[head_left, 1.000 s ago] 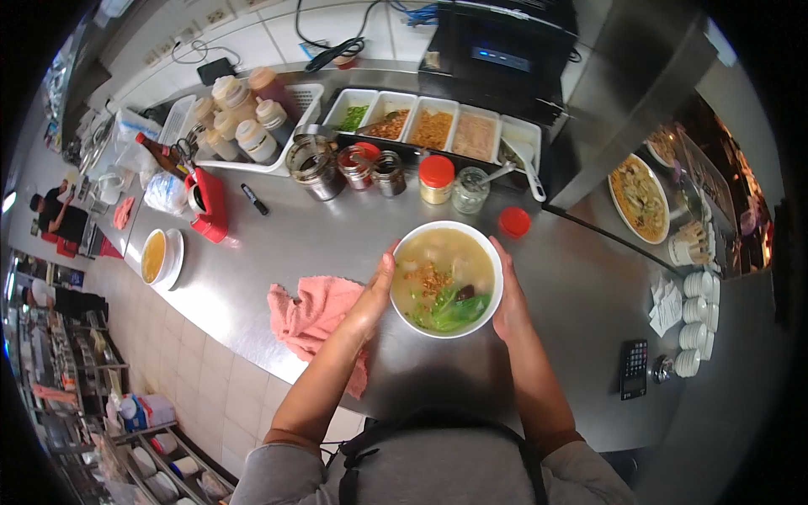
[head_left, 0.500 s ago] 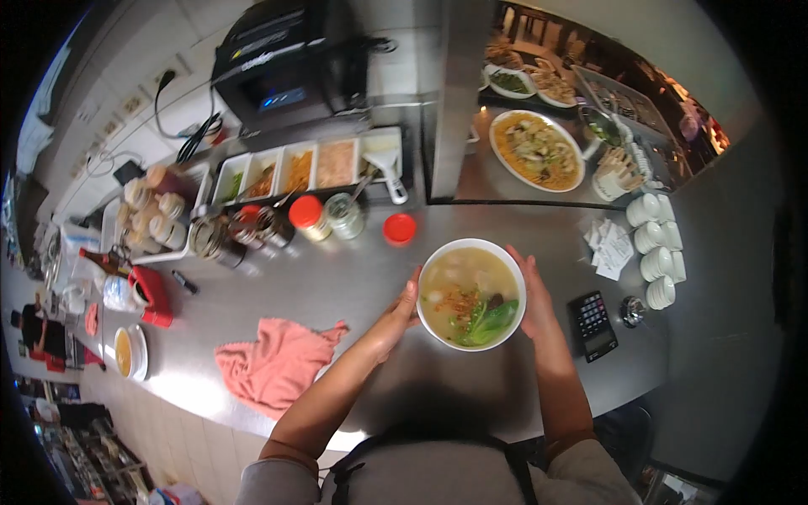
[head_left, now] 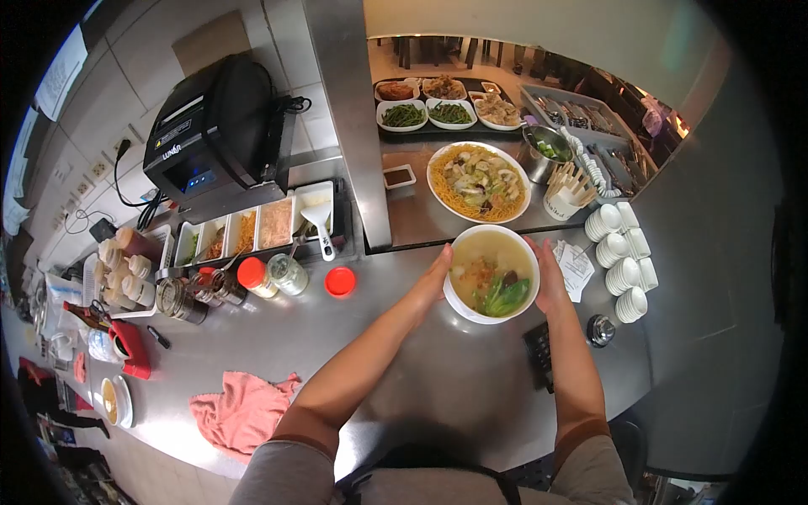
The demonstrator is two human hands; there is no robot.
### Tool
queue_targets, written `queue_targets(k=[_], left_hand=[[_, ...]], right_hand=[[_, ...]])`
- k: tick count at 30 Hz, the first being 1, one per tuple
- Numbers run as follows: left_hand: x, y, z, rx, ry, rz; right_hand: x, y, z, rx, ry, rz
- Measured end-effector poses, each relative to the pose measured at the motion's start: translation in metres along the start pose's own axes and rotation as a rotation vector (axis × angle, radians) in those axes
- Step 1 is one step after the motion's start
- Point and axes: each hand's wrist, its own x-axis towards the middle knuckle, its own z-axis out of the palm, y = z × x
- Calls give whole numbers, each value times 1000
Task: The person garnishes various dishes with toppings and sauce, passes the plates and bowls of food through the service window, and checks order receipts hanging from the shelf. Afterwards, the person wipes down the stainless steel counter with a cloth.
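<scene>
A white bowl of pale soup, with green leaves, brown bits and a dark piece in it, is held over the steel counter between my two hands. My left hand is pressed to the bowl's left side. On the right side, my right hand is wrapped round the wall. Just beyond the bowl, on the pass shelf, lies an oval plate of noodles topped with vegetables. Receipts lie just right of my right hand, and a black calculator is partly hidden under my right forearm.
Stacked white dishes and a bell stand at the right. Chopsticks in a cup and a tray of side dishes are beyond. Leftward are a red lid, jars, topping tubs, a printer and a pink cloth.
The view has swung rightward. Both hands have carried the bowl along the counter towards the pass shelf, close to the noodle plate and receipts. The pink cloth now lies farther from the bowl.
</scene>
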Motion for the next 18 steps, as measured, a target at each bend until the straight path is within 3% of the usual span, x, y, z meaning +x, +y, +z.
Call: queue_targets(k=[2, 4, 7, 10, 11, 12, 13, 14, 15, 16, 17, 18], left_hand=[[6, 9, 1, -16, -60, -16], [20, -8, 0, 21, 20, 92], [5, -35, 5, 158, 186, 420], [-70, -59, -10, 710, 402, 608], [-108, -52, -11, 793, 484, 577], [-139, -54, -20, 882, 551, 610], [-166, -62, -34, 974, 630, 630], [-195, -68, -48, 1060, 698, 640], [-229, -69, -61, 1144, 801, 547], [-264, -73, -74, 1219, 894, 445], [-296, -81, -87, 1293, 1078, 338], [-327, -95, -96, 1243, 1284, 301]], right_hand=[[11, -1, -12, 12, 5, -14], [17, -4, -18, 28, 13, -23], [5, -3, -8, -120, 191, -216], [-46, 1, 48, -249, 398, -584], [-57, 14, 55, -288, 449, -636], [-62, 36, 51, -535, 475, -807], [-88, 39, 81, -715, 472, -823], [-86, 73, 78, -792, 423, -967], [-107, 88, 102, -758, 271, -882], [-128, 88, 138, -931, 169, -1146], [-164, 95, 170, -819, -2, -826], [-152, 170, 157, -533, -67, -288]])
